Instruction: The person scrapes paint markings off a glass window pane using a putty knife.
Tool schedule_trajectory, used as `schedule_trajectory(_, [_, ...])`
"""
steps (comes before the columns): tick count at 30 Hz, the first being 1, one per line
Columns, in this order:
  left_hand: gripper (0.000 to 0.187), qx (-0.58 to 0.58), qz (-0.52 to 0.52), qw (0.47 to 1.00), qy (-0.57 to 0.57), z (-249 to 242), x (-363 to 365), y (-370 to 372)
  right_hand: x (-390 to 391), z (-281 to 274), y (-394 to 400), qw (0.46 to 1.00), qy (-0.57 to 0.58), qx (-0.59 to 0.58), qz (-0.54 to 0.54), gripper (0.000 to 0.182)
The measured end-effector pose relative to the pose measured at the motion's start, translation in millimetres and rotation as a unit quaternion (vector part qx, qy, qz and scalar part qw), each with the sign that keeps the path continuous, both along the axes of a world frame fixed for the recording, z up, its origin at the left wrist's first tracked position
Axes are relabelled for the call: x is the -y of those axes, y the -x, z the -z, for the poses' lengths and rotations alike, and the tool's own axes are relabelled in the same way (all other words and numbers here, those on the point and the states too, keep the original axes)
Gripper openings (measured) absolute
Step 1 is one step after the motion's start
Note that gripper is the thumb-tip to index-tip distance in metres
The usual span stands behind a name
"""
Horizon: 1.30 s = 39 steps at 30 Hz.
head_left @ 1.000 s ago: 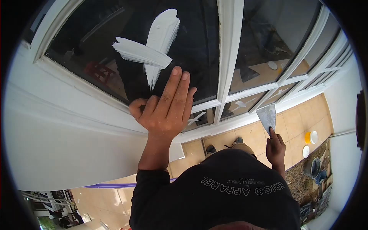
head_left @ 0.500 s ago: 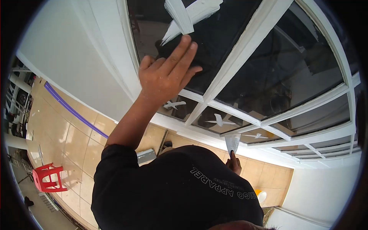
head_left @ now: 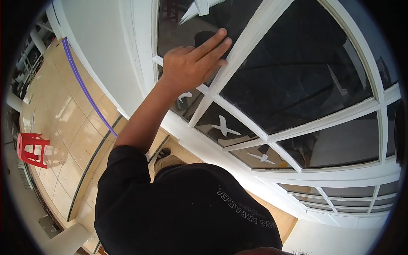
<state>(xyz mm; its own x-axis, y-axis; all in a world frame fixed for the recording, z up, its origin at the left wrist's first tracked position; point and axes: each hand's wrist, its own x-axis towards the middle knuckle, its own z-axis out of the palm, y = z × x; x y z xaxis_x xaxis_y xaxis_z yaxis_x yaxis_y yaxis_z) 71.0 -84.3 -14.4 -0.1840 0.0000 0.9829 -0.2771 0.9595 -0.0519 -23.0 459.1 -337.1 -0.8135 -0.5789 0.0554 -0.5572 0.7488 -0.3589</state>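
My left hand is raised against the window, with two fingers stretched out together and the thumb side spread. The fingertips lie over the dark glass pane, right beside the white wooden glazing bar. Above the fingers, a white painted cross mark shows on the same pane. Smaller white crosses mark the lower panes, one of them a cross below the hand. My right hand is out of view, hidden past my black shirt.
A red plastic stool stands on the tiled floor at the left. A purple strip runs along the floor near the white panel. A dark-edged step crosses the tiles. More white-framed panes continue at the right.
My left hand has moved from just under the large cross to beside the glazing bar. The view has shifted, and my right hand with its putty knife has gone out of sight.
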Motion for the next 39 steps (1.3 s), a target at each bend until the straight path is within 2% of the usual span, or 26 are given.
schedule_trajectory(1, [0.044,0.058,0.022,0.995,0.080,-3,-6,-4,-2,1,8,1.000,-0.005,0.008,-0.002,0.039])
schedule_trajectory(2, [0.029,0.080,0.031,0.995,0.042,-11,-12,-15,-1,3,19,1.000,-0.007,0.014,-0.005,0.039])
schedule_trajectory(3, [0.016,0.047,0.057,0.997,-0.021,-4,-11,-22,0,5,27,1.000,-0.009,0.022,-0.006,0.039])
schedule_trajectory(4, [0.013,0.014,0.085,0.993,-0.081,9,-10,-27,4,7,33,0.999,-0.008,0.031,-0.006,0.038])
schedule_trajectory(6, [0.028,0.032,0.112,0.954,-0.276,49,-29,-43,22,18,41,0.999,0.003,0.052,-0.002,0.038])
schedule_trajectory(8, [0.032,0.089,0.118,0.876,-0.459,103,-55,-51,49,30,46,0.997,0.018,0.076,0.003,0.038])
schedule_trajectory(9, [0.032,0.114,0.117,0.870,-0.465,121,-71,-56,65,34,53,0.996,0.025,0.086,0.003,0.037])
schedule_trajectory(10, [0.034,0.154,0.124,0.835,-0.514,146,-83,-61,82,36,60,0.995,0.032,0.096,0.002,0.037])
schedule_trajectory(11, [0.037,0.184,0.154,0.732,-0.638,161,-99,-66,99,37,69,0.994,0.038,0.105,0.001,0.037])
schedule_trajectory(13, [0.039,0.202,0.176,0.643,-0.717,178,-122,-71,121,38,86,0.992,0.039,0.121,-0.003,0.037])
schedule_trajectory(17, [0.042,0.220,0.158,0.640,-0.719,180,-133,-70,119,37,110,0.987,-0.002,0.161,-0.005,0.036])
schedule_trajectory(19, [0.045,0.259,0.073,0.783,-0.561,180,-121,-66,112,38,113,0.982,-0.027,0.185,-0.002,0.036])
schedule_trajectory(20, [0.045,0.249,0.049,0.817,-0.518,179,-116,-63,107,39,112,0.979,-0.038,0.198,0.001,0.036])
schedule_trajectory(21, [0.043,0.265,0.026,0.822,-0.503,174,-112,-64,101,39,110,0.976,-0.049,0.212,0.006,0.036])
schedule_trajectory(23, [0.043,0.255,0.004,0.807,-0.532,173,-108,-64,82,43,96,0.967,-0.071,0.245,0.023,0.036])
schedule_trajectory(24, [0.042,0.250,0.001,0.775,-0.581,177,-106,-64,72,45,85,0.961,-0.079,0.263,0.033,0.036])
schedule_trajectory(25, [0.042,0.246,-0.002,0.737,-0.629,188,-106,-66,58,47,71,0.954,-0.089,0.283,0.047,0.036])
schedule_trajectory(26, [0.042,0.223,0.018,0.725,-0.652,220,-101,-68,40,48,53,0.945,-0.100,0.305,0.064,0.036])
schedule_trajectory(27, [0.048,0.215,0.057,0.644,-0.732,223,-101,-73,20,51,33,0.935,-0.109,0.327,0.084,0.036])
schedule_trajectory(30, [0.057,0.208,0.094,0.598,-0.769,312,-95,-97,-25,60,-17,0.904,-0.116,0.385,0.145,0.036])
schedule_trajectory(32, [0.064,0.130,0.044,0.477,-0.868,335,-103,-121,-40,70,-44,0.883,-0.111,0.419,0.177,0.036])
schedule_trajectory(33, [0.064,0.141,0.045,0.479,-0.865,335,-105,-130,-44,78,-50,0.875,-0.107,0.432,0.188,0.036])
schedule_trajectory(35, [0.053,0.266,0.026,0.524,-0.809,331,-119,-150,-62,96,-59,0.858,-0.109,0.458,0.204,0.036])
schedule_trajectory(36, [0.053,0.272,0.024,0.525,-0.806,326,-125,-158,-65,115,-63,0.850,-0.110,0.471,0.209,0.036])
schedule_trajectory(38, [0.039,0.380,0.085,0.465,-0.795,300,-131,-171,-84,153,-84,0.852,-0.079,0.471,0.213,0.038])
schedule_trajectory(39, [0.039,0.386,0.081,0.464,-0.793,298,-127,-176,-92,165,-97,0.856,-0.052,0.466,0.217,0.040])
